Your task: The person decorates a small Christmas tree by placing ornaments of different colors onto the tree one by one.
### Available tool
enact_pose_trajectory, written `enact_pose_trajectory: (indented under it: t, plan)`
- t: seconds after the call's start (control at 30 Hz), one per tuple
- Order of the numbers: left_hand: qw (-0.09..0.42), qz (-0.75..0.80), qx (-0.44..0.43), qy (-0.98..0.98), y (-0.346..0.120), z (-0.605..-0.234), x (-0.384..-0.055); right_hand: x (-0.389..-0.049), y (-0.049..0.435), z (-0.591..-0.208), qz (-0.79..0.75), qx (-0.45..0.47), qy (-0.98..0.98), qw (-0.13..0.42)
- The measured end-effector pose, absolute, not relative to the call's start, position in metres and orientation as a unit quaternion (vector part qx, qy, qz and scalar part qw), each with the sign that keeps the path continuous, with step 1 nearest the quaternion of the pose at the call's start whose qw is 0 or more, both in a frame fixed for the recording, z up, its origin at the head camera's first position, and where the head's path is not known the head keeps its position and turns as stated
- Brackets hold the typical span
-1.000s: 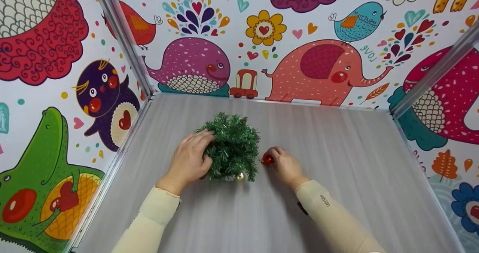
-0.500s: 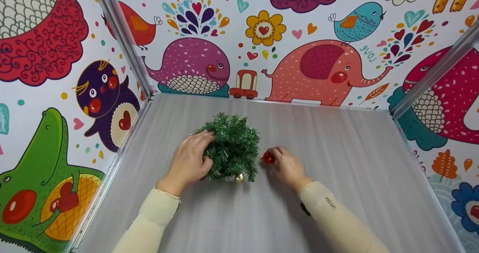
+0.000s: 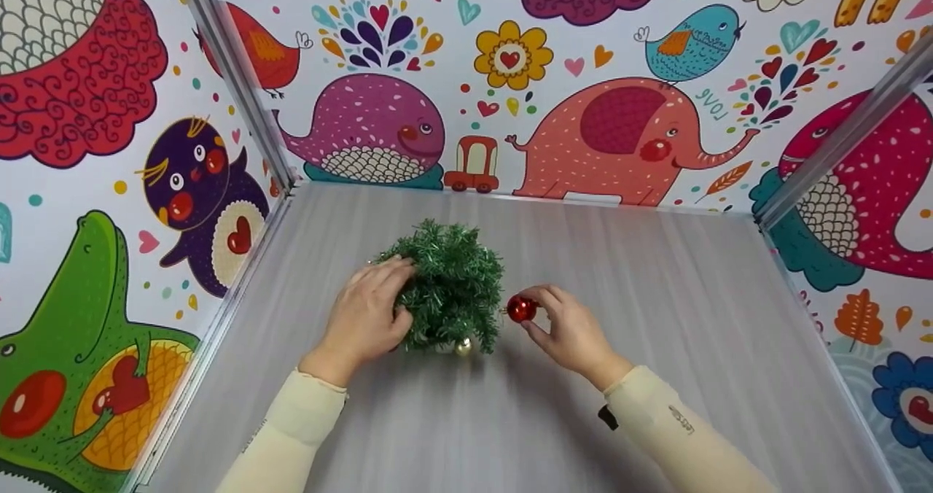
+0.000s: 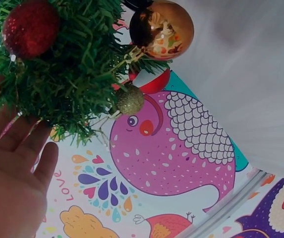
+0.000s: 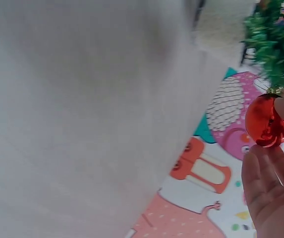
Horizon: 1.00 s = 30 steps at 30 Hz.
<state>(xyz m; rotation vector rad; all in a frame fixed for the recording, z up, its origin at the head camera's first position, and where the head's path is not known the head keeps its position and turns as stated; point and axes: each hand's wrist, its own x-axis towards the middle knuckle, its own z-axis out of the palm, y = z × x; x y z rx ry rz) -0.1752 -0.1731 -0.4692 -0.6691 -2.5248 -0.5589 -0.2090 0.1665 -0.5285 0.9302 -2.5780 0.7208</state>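
A small green tinsel Christmas tree (image 3: pixel 455 281) stands on the grey tabletop. My left hand (image 3: pixel 368 314) holds its left side, with fingers and thumb in among the branches. My right hand (image 3: pixel 576 332) pinches a shiny red bauble (image 3: pixel 521 308) just to the right of the tree. The bauble's gold cap (image 5: pixel 273 90) points toward the branches in the right wrist view. On the tree hang a glittery red bauble (image 4: pixel 31 28), a shiny gold bauble (image 4: pixel 162 29) and a small glittery gold ball (image 4: pixel 130 99). The tree's base is hidden beneath the foliage.
Printed panels with cartoon animals stand on the left, back and right of the tabletop (image 3: pixel 656 281). Metal corner posts (image 3: pixel 237 77) join the panels. Both forearms wear pale sleeves (image 3: pixel 660 416).
My right hand has turned and drawn back slightly, so more of the red bauble shows between its thumb and fingers. The left hand stays at the tree. The head view has shifted slightly.
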Motion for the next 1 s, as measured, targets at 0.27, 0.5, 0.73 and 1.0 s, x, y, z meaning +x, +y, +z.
enact_pose_trajectory:
  t: [0.27, 0.5, 0.73, 1.0]
  plan:
    - [0.265, -0.177, -0.241, -0.917, -0.17, -0.467, -0.168, -0.193, 0.161, -0.509, 0.295, 0.332, -0.885, 0.142]
    - [0.321, -0.154, -0.26, -0.898, -0.163, -0.466, -0.165, -0.186, 0.157, -0.5, 0.328, 0.344, -0.869, 0.14]
    - [0.33, -0.159, -0.303, -0.88, -0.145, -0.463, -0.164, -0.18, 0.154, -0.494, 0.362, 0.351, -0.853, 0.137]
    - [0.293, -0.162, -0.334, -0.881, -0.124, -0.463, -0.165, -0.175, 0.146, -0.491, 0.405, 0.357, -0.831, 0.135]
